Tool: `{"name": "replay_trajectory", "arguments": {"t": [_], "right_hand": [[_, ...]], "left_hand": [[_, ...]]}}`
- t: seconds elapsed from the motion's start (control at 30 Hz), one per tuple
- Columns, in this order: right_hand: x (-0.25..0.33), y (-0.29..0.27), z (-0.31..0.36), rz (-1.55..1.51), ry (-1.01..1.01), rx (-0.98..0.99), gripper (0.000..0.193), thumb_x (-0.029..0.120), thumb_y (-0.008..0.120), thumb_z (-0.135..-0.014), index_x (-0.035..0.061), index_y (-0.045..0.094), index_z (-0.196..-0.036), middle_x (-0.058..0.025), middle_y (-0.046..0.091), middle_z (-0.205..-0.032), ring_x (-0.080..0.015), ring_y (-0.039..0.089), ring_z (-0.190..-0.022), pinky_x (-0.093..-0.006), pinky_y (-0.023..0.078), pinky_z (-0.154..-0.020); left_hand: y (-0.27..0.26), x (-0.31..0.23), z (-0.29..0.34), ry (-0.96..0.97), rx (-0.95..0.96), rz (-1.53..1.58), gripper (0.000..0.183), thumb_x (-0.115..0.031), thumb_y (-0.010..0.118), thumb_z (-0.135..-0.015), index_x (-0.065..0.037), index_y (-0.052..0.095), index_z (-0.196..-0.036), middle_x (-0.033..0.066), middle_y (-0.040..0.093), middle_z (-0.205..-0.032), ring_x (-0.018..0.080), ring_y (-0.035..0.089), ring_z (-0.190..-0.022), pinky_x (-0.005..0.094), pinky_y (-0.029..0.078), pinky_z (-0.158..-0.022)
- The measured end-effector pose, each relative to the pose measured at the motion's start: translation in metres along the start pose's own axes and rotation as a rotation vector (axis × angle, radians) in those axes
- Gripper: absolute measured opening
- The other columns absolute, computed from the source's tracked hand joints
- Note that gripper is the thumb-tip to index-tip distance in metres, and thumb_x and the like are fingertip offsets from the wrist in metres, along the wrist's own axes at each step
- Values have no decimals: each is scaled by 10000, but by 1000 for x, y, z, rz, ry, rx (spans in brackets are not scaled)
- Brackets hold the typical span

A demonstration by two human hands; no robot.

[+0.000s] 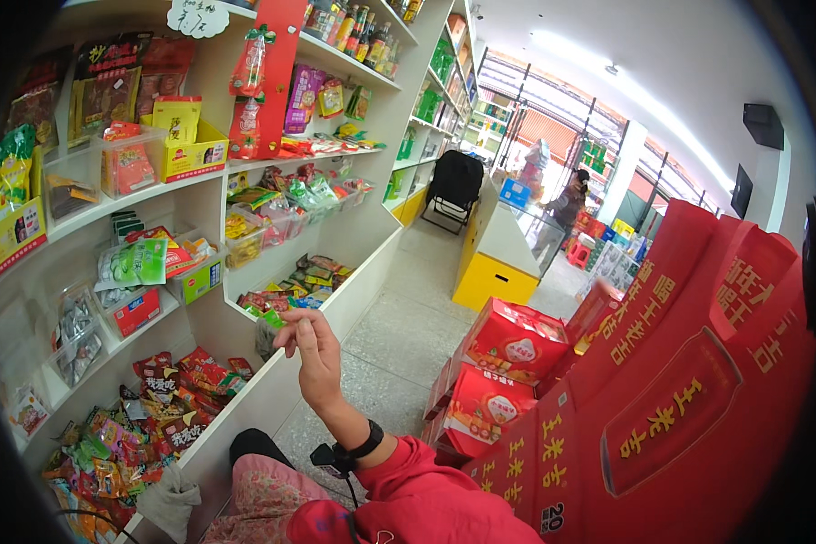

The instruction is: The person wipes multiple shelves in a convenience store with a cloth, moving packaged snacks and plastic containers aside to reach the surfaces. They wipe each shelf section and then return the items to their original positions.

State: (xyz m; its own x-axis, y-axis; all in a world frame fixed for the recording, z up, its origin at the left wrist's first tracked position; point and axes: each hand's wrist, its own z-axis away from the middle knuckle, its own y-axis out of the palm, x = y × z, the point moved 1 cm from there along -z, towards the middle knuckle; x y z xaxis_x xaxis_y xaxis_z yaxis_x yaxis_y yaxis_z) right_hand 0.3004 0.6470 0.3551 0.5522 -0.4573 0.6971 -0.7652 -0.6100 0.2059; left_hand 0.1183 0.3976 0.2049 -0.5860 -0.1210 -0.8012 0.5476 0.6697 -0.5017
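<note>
My right hand (310, 358) is raised in front of the white snack shelves (245, 399) on my left. It comes out of a red sleeve with a black wristband (364, 442). Its fingers are curled, and thumb and fingertips pinch a small clear and green snack packet (267, 332) at the edge of a low shelf. Just beyond it lie several more small packets (290, 290). On the bottom shelf below are red and brown snack bags (186, 385). My left hand is out of sight. My knee in pink flowered trousers (267, 499) shows at the lower edge.
Stacked red gift cartons (689, 381) fill the right side, with red boxes (512, 340) in front of them. A speckled floor aisle (399, 335) runs back to a yellow and white counter (494, 263), a black folding chair (453, 186) and a person (567, 207) standing there. A grey cloth (168, 500) lies at the lower left.
</note>
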Motion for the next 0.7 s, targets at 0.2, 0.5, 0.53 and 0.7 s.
{"name": "replay_trajectory", "arguments": {"t": [0.2, 0.5, 0.53, 0.7], "right_hand": [[-12, -3, 11, 63, 48, -21, 279, 263, 391, -994, 34, 529, -1072, -34, 579, -757, -65, 452, -653, -202, 383, -615], [-21, 6, 25, 119, 81, 82, 266, 224, 384, -994, 40, 517, -1132, -9, 564, -796, -53, 473, -711, -191, 356, -602], [-20, 6, 27, 122, 79, 89, 267, 226, 385, -994, 41, 516, -1137, -7, 563, -796, -52, 473, -711, -191, 354, -601], [-18, 12, 31, 112, 93, 114, 273, 239, 391, -994, 49, 517, -1143, 3, 557, -786, -48, 475, -711, -191, 352, -600]], "left_hand": [[6, 1, -6, 16, 18, 2, 324, -130, 579, -829, 38, 565, -1106, 179, 589, -1086, 307, 541, -1019, 410, 392, -919], [14, -26, -16, 94, 41, 19, 318, -128, 579, -828, 36, 568, -1101, 178, 591, -1083, 307, 542, -1017, 410, 392, -918], [14, -30, -16, 105, 39, 21, 318, -128, 579, -828, 36, 569, -1100, 178, 591, -1082, 307, 543, -1016, 410, 392, -918], [5, -51, -18, 193, -22, 38, 314, -126, 580, -828, 35, 571, -1097, 178, 592, -1081, 307, 543, -1015, 410, 392, -917]]}}
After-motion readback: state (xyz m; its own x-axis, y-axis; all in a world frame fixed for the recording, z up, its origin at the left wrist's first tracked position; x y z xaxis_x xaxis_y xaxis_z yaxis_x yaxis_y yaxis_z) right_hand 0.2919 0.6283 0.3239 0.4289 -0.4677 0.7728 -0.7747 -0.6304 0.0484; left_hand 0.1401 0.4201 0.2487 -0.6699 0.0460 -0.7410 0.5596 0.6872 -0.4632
